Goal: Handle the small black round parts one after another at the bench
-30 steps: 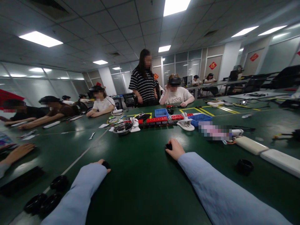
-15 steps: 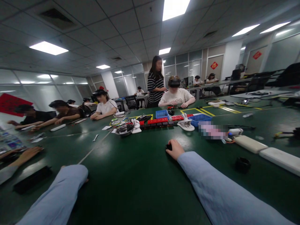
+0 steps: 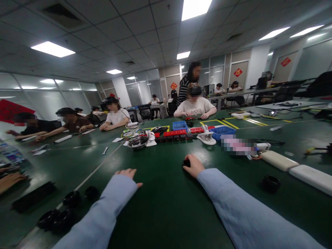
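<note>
My right hand [image 3: 195,166] rests on the green table with its fingers closed round a small black rounded object [image 3: 186,163]; most of that object is hidden by the fingers. Farther left, my left hand [image 3: 128,175] is stretched forward over the table, fingers apart and holding nothing. Beside my left forearm lie several black ring-shaped pieces, among them one black ring [image 3: 72,199] and a smaller-looking black ring [image 3: 91,193]. Another black ring-like piece [image 3: 271,183] lies to the right of my right forearm.
A long black bar-shaped object [image 3: 34,197] lies at the left. Ahead are a bowl of cables [image 3: 137,141], a red-and-black row of sockets [image 3: 175,136], a white clamp [image 3: 206,136] and a blue bin [image 3: 223,131]. White power-bank-like blocks [image 3: 278,160] lie right. Other people sit around the table.
My left hand has moved forward and to the right, and black rings now show beside its forearm. My right hand stays put. The standing person across the table has shifted right.
</note>
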`<state>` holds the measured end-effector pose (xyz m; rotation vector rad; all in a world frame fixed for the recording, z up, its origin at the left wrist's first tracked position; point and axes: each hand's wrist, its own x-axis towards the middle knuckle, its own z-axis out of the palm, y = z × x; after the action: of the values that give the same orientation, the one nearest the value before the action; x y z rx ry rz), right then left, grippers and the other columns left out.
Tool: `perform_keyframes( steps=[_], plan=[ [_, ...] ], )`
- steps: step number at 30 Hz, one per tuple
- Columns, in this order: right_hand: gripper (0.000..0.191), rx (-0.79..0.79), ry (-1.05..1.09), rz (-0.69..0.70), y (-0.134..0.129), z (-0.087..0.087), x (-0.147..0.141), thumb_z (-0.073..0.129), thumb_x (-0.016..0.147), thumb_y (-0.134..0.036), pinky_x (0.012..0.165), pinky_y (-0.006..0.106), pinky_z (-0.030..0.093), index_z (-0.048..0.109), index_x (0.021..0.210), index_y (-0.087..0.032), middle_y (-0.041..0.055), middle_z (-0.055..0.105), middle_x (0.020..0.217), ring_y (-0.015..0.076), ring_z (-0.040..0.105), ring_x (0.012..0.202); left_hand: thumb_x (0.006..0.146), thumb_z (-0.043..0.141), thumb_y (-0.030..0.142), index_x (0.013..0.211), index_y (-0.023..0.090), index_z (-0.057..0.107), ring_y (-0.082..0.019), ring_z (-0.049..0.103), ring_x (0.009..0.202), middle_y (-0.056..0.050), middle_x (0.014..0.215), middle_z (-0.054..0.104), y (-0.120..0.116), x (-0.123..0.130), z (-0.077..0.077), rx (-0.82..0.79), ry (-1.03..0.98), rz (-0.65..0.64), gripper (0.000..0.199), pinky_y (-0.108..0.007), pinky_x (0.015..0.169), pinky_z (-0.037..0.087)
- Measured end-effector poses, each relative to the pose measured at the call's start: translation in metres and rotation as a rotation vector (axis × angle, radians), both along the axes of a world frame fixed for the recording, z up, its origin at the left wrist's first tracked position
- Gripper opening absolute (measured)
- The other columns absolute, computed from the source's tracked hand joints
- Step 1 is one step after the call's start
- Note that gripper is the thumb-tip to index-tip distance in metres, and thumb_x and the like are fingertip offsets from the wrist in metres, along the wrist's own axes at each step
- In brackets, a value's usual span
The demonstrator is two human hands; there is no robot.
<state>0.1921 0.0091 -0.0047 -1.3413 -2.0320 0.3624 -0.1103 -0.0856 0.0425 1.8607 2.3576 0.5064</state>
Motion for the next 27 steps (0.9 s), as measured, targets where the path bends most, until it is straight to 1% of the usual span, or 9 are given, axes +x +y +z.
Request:
perform_keyframes(
  steps=[2,4,7,9,13,17,20,23,27],
  plan=[
    [0.025,-0.008,0.042,0.088,-0.002,0.0,-0.002,0.058,0.062,-0.016,0.075,0.029,0.038,0.045,0.084,-0.018,0.0025,0.048,0.087,0.0167,0.048,0.083,0.052,0.068,0.042,0.11,0.02,0.054,-0.029,0.05,0.103,-0.009,0.112,0.055,0.015,0.044,-0.023,-0.005,-0.053,-0.119,0.063,-0.041,0.092,0.034],
    [0.028,-0.024,0.084,0.179,-0.006,-0.001,-0.005,0.058,0.061,-0.016,0.073,0.029,0.039,0.043,0.085,-0.018,0.0019,0.049,0.086,0.0161,0.048,0.081,0.069,0.054,0.04,0.121,0.017,0.043,-0.02,0.058,0.086,-0.009,0.113,0.054,0.032,0.081,-0.047,0.086,-0.293,-0.291,0.057,-0.034,0.084,0.042],
    [0.033,-0.052,0.132,0.287,-0.012,-0.001,-0.01,0.058,0.059,-0.014,0.073,0.029,0.04,0.042,0.088,-0.019,0.001,0.05,0.086,0.0158,0.049,0.081,0.081,0.037,0.037,0.121,0.013,0.043,-0.02,0.056,0.09,-0.012,0.113,0.054,0.053,0.119,-0.069,0.067,-0.444,-0.319,0.047,-0.033,0.084,0.042],
    [0.034,-0.076,0.153,0.339,-0.014,-0.002,-0.013,0.058,0.059,-0.012,0.074,0.029,0.04,0.042,0.089,-0.019,0.0002,0.051,0.086,0.0155,0.05,0.081,0.077,0.044,0.038,0.119,0.016,0.046,-0.022,0.052,0.098,-0.01,0.113,0.054,0.061,0.133,-0.074,0.092,-0.386,-0.388,0.047,-0.034,0.088,0.038],
    [0.039,-0.135,0.172,0.352,-0.012,-0.003,-0.015,0.061,0.056,-0.01,0.076,0.03,0.04,0.043,0.089,-0.019,-0.0001,0.053,0.087,0.0162,0.051,0.083,0.066,0.06,0.038,0.122,0.02,0.041,-0.023,0.049,0.099,-0.007,0.111,0.054,0.068,0.136,-0.068,0.124,-0.193,-0.577,0.061,-0.035,0.089,0.037],
    [0.048,-0.161,0.123,0.382,-0.009,-0.004,-0.014,0.067,0.055,-0.017,0.08,0.034,0.039,0.046,0.098,-0.019,0.0036,0.054,0.095,0.0202,0.05,0.09,0.061,0.065,0.037,0.107,0.018,0.053,-0.018,0.052,0.084,-0.004,0.094,0.057,0.072,0.124,-0.06,0.072,-0.183,-0.599,0.051,-0.029,0.078,0.043],
    [0.064,-0.168,0.1,0.413,-0.009,-0.003,-0.012,0.065,0.054,-0.014,0.084,0.036,0.037,0.041,0.113,-0.019,0.0059,0.051,0.101,0.022,0.048,0.095,0.059,0.067,0.033,0.098,0.019,0.056,-0.015,0.053,0.075,-0.002,0.088,0.057,0.071,0.121,-0.055,0.048,-0.217,-0.567,0.043,-0.025,0.071,0.044],
    [0.073,-0.18,0.118,0.427,-0.01,-0.003,-0.01,0.061,0.055,-0.01,0.087,0.036,0.036,0.035,0.122,-0.019,0.0062,0.048,0.107,0.0211,0.046,0.098,0.056,0.069,0.033,0.089,0.019,0.059,-0.016,0.052,0.079,-0.003,0.086,0.057,0.069,0.119,-0.049,0.067,-0.164,-0.5,0.037,-0.026,0.072,0.042],
    [0.075,-0.19,0.113,0.39,-0.012,-0.001,-0.008,0.06,0.059,-0.014,0.088,0.034,0.036,0.029,0.127,-0.015,0.0073,0.047,0.107,0.0188,0.046,0.096,0.055,0.068,0.035,0.079,0.018,0.059,-0.019,0.053,0.08,-0.004,0.082,0.058,0.067,0.092,-0.043,0.055,-0.061,-0.286,0.03,-0.027,0.072,0.04]
  ],
)
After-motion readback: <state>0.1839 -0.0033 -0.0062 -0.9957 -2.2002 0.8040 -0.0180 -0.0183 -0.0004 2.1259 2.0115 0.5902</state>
